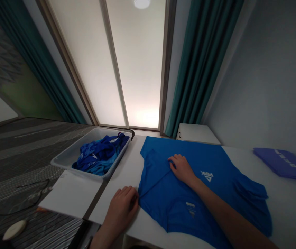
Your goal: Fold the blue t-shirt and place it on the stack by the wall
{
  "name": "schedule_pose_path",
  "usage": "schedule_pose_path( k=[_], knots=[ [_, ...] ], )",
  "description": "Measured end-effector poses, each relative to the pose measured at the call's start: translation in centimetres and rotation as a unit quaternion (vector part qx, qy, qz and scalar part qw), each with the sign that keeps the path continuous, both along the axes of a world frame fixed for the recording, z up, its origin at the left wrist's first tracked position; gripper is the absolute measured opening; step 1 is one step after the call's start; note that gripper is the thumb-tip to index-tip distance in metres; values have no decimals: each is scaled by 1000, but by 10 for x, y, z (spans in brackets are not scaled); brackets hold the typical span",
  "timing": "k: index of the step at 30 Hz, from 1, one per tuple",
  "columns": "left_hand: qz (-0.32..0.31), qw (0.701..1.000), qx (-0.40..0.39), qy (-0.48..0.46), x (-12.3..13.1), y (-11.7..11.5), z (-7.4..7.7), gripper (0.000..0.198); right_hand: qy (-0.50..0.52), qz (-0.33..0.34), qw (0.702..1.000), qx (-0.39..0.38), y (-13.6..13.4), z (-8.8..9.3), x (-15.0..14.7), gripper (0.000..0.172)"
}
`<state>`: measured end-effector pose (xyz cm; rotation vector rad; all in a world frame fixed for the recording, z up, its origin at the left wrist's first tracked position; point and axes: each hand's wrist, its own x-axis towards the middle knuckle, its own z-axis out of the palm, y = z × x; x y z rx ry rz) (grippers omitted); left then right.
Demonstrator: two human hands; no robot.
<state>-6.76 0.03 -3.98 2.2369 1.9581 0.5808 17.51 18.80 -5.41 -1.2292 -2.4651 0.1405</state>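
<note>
A blue T-shirt [215, 193] with a white logo on its front lies spread on the white table, its neckline with a printed label towards me. My left hand [123, 204] is at the shirt's left edge, with curled fingers closed on the sleeve fabric; the fingertips are partly hidden. Over the upper left part of the shirt, my right hand [181, 168] has its thumb and bent fingers at the cloth, pinching it. A crease runs through the fabric between the two hands. The right sleeve lies rumpled.
A translucent plastic bin [67, 155] holding crumpled blue clothes [96, 155] stands left of the shirt. A folded purple garment [283, 162] lies at the right, by the wall. Behind the white table [150, 224] stands a white cabinet [198, 133].
</note>
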Motion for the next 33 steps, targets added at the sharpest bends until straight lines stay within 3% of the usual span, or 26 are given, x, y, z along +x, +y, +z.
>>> schedule_pose_path(
  k=[5,11,18,25,33],
  knots=[
    [-5,1000,-6,-19,-1,-2,5,12,13,2,1000,-5,-2,3,-1,24],
    [5,1000,-10,-8,-1,2,1,13,10,-15,1000,-17,-2,9,0,21],
    [-11,999,30,26,-1,4,-4,15,-90,2,993,-71,-2,28,1,18],
    [-8,999,27,30,-1,4,-7,12,-151,-19,985,-76,-19,40,-11,20],
    [-11,1000,25,5,-3,3,-11,13,-89,11,991,-99,-19,40,-12,9]
  ],
)
